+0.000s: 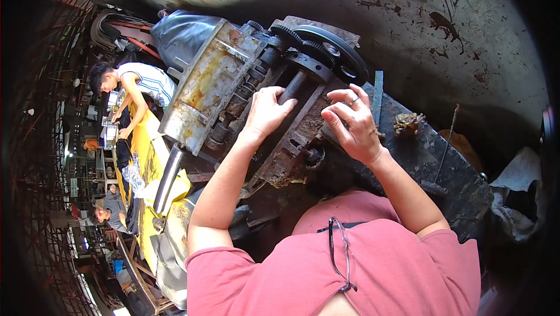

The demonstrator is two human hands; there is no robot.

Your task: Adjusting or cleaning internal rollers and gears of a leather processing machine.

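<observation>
A heavy, worn machine with a dirty metal body (204, 80) stands in front of me. A thick dark metal shaft (296, 84) runs from its drilled collar (309, 66) toward me. Closed around the near part of that shaft is my left hand (267, 112), its thumb lying along the metal. My right hand (356, 125) hovers to the right, over the machine's rusty side rail (297, 132). Its fingers are loosely bent and apart, one wears a ring, and I see nothing held. Toothed gears (287, 36) and a black handwheel (344, 51) sit at the far end.
A dark bench top (431, 158) on the right carries a greasy brown lump (408, 123), a flat bar (378, 97) and a thin rod (447, 141). A stained wall (466, 30) rises behind. At left, two people work along a yellow-covered table (146, 141). A polished bar (169, 179) juts toward me.
</observation>
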